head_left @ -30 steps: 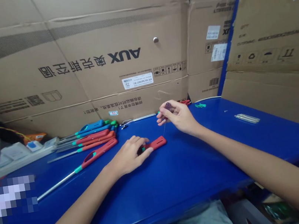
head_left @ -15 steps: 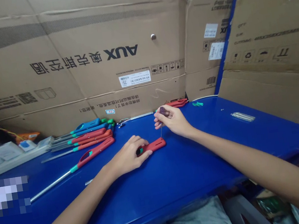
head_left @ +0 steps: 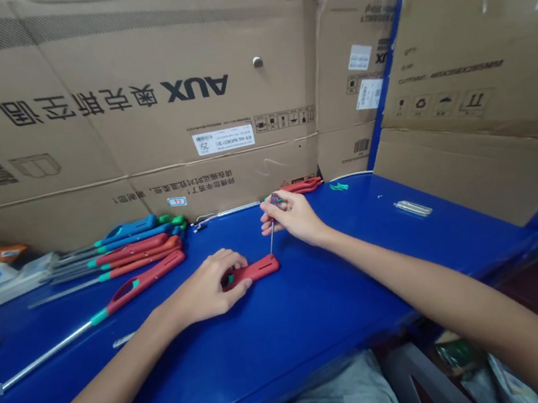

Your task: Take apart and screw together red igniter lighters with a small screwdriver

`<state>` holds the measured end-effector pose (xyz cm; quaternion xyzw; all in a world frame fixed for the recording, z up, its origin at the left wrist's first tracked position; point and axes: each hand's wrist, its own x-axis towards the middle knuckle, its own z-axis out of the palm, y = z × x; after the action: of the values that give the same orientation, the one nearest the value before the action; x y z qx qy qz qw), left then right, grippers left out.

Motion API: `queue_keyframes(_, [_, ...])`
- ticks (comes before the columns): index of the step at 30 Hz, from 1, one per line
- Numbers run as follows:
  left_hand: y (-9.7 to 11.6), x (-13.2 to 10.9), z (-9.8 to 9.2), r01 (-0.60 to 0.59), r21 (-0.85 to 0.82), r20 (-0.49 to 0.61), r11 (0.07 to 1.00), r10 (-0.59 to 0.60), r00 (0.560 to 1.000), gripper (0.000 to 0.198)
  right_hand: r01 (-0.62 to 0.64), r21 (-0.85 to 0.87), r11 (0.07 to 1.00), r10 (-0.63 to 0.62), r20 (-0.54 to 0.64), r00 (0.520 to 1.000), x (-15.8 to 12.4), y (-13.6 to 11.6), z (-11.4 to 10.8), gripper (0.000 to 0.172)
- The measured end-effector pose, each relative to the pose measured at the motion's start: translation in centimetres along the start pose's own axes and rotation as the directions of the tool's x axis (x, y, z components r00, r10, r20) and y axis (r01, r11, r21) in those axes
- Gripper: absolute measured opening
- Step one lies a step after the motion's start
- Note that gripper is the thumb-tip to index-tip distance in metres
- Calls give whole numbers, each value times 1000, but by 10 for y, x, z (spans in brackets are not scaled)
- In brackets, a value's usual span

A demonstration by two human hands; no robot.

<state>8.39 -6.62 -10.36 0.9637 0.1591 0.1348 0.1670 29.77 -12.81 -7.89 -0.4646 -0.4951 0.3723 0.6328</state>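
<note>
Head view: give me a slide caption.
Left hand holds a red handle on the blue table; right hand holds a screwdriver tip-down at its end.

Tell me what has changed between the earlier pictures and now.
The right hand has brought the screwdriver slightly left relative to the red handle, its tip going from about the handle's end corner onto its top. The view has swung right. Nothing was let go: the left hand still holds the red handle.
</note>
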Motion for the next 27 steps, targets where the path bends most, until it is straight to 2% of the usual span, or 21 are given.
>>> queue_keyframes(7, [1, -2, -3, 15, 3, 20, 1000, -15, 1000, 24, -40, -10, 999, 40, 18, 999, -1, 4, -1, 39])
queue_keyframes(11, [5, -2, -3, 6, 23, 4, 1000, -6, 1000, 19, 113, -301, 947, -71, 148, 987, -6, -1, 2, 36])
queue_keyframes(14, [15, 7, 3, 10, 12, -78, 1000, -9, 997, 23, 178, -449, 875, -61, 262, 963, -12, -7, 4, 29])
queue_keyframes(17, [28, 24, 14, 81, -130, -138, 988, -99, 985, 28, 186, -463, 866, -52, 288, 956, -17, -12, 4, 25])
queue_keyframes(21, [36, 43, 26, 126, -321, -78, 939, -159, 984, 25, 150, -435, 888, -31, 270, 962, -17, -19, 1, 24])
queue_keyframes(27, [29, 42, 28, 127, -666, -101, 735, -257, 961, 31, 94, -363, 927, 38, 340, 940, -16, -28, -3, 25])
